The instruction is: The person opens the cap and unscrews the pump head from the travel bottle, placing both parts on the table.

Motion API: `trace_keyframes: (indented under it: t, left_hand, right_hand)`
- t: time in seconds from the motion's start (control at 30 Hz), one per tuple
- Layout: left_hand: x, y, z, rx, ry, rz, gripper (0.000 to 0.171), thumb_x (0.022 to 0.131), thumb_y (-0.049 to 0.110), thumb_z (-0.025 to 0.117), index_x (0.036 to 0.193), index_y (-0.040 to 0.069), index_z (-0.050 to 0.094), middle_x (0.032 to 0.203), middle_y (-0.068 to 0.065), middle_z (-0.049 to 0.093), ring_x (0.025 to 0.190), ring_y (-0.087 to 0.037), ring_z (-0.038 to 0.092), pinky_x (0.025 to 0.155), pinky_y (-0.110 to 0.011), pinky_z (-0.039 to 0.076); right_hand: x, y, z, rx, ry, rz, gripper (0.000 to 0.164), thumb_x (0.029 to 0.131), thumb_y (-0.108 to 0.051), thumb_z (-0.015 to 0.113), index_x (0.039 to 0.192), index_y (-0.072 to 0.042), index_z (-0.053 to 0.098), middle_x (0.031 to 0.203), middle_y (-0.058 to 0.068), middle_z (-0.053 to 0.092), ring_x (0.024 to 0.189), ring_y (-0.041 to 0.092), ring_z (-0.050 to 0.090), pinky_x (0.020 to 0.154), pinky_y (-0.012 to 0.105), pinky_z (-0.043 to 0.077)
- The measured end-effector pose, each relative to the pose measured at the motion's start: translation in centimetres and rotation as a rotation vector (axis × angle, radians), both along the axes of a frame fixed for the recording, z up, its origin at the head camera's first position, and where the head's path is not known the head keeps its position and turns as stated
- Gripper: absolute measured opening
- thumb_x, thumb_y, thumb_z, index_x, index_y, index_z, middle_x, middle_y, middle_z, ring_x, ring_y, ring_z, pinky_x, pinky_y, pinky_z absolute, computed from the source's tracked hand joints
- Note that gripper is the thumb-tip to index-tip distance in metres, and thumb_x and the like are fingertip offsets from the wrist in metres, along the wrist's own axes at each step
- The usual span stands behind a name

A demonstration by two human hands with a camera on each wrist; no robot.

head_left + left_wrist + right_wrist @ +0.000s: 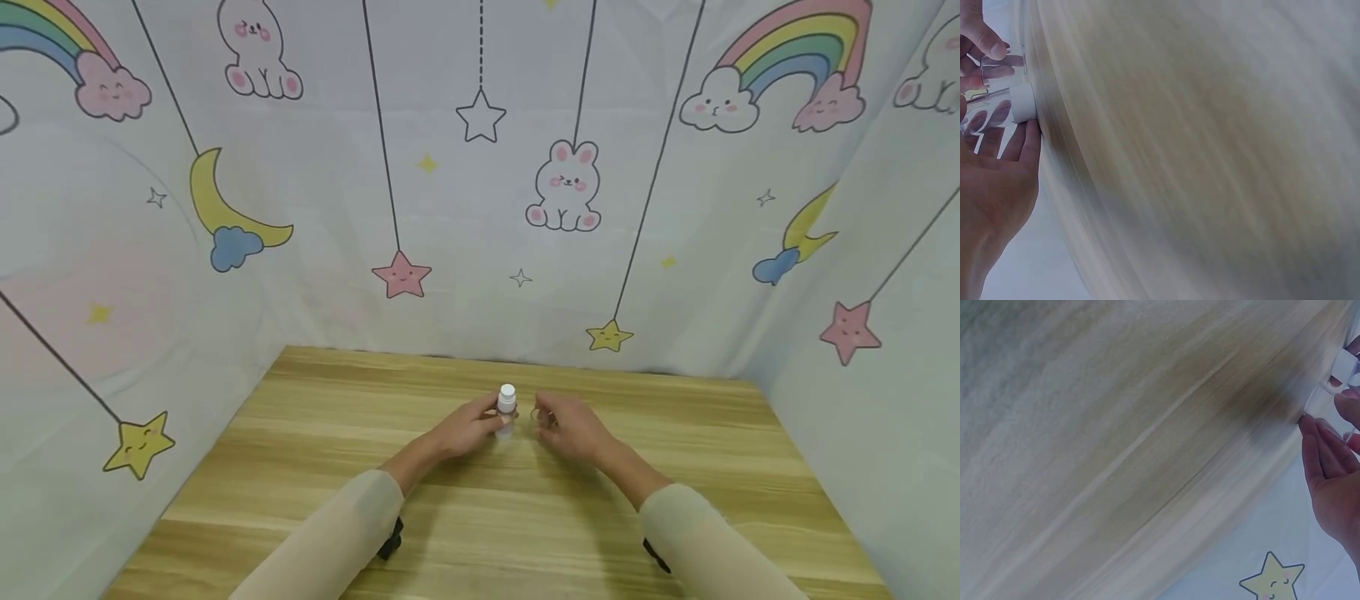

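Observation:
My left hand (468, 429) grips a small bottle (507, 407) with a white top, standing upright in the head view. In the left wrist view its body (990, 114) looks clear, and a white end section (1023, 102) sits close to the tabletop. My right hand (573, 427) holds a clear, cup-shaped piece (537, 415) between thumb and fingers, just right of the bottle. From the right wrist, this clear piece (1320, 405) shows near the wood, beside the white section (1343, 366). Fingers partly hide both things.
The wood-grain table (337, 400) spreads around both hands. Behind it and at both sides hangs a white cloth (480, 317) printed with rabbits, stars, moons and rainbows. Dark straps (391, 540) show at the underside of the sleeves.

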State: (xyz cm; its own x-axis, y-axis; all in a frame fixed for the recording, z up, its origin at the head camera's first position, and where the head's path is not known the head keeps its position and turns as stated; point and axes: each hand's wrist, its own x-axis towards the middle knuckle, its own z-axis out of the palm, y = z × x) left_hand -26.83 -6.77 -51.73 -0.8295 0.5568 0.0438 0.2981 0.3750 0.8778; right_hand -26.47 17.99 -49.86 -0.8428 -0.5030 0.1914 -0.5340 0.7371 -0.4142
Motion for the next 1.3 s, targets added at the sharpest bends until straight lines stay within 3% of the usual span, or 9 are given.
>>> trace_keyframes:
  t: [0.3,0.67,0.9,1.3]
  left_hand:
    - [0.47,0.52,0.14,0.002,-0.009,0.016,0.051,0.114,0.030,0.048,0.159,0.008,0.044,0.149,-0.012,0.061,0.144,-0.037,0.051,0.120,-0.056,0.039]
    - [0.27,0.25,0.31,0.003,-0.028,0.012,0.055,0.114,0.033,0.050,0.163,0.010,0.041,0.146,-0.009,0.064,0.141,-0.034,0.054,0.118,-0.055,0.041]
    - [0.30,0.35,0.42,-0.012,-0.022,0.004,0.054,0.114,0.035,0.050,0.162,0.012,0.042,0.147,-0.008,0.063,0.142,-0.031,0.053,0.119,-0.053,0.041]
    - [0.14,0.22,0.10,-0.017,0.009,-0.007,0.053,0.114,0.033,0.050,0.159,0.006,0.044,0.147,-0.009,0.063,0.142,-0.031,0.054,0.118,-0.053,0.042]
  right_hand:
    - [0.49,0.54,0.08,-0.010,0.025,0.011,0.026,0.091,-0.006,0.083,0.102,-0.011,0.060,0.098,0.004,0.072,0.095,0.026,0.072,0.081,0.044,0.060]
    - [0.39,0.63,-0.45,-0.022,0.098,0.044,0.027,0.088,-0.007,0.084,0.103,-0.012,0.061,0.095,0.001,0.072,0.090,0.021,0.070,0.078,0.040,0.059]
    - [0.39,0.84,-0.71,-0.032,0.095,0.033,0.029,0.089,-0.009,0.085,0.103,-0.013,0.061,0.097,0.001,0.073,0.095,0.023,0.073,0.079,0.043,0.060]
    - [0.38,0.85,-0.66,-0.038,0.062,0.031,0.029,0.089,-0.008,0.085,0.103,-0.013,0.060,0.094,-0.001,0.071,0.096,0.024,0.073,0.082,0.043,0.060]
